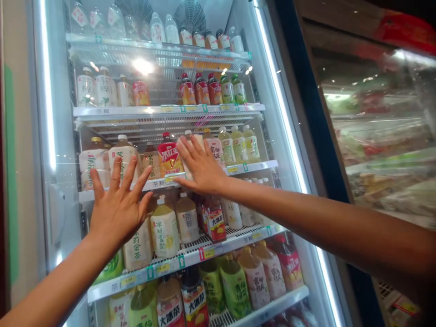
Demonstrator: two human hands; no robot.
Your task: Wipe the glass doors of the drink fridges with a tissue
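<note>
Both my hands lie flat against the glass door (61,150) of a lit drinks fridge. My left hand (117,206) is open, fingers spread, over the left part of the third shelf. My right hand (200,165) is open too, fingers stretched up and left, in front of a red-labelled tea bottle (169,156) and pale bottles. Neither hand holds anything. Behind the glass, wire shelves (166,110) carry rows of bottled teas and juices in white, yellow, green and red labels.
The fridge's white frame with a bright light strip (282,113) runs down the right side. Further right stands a dark-framed cabinet (381,131) with blurred goods behind reflective glass. A beige wall (20,136) borders the fridge on the left.
</note>
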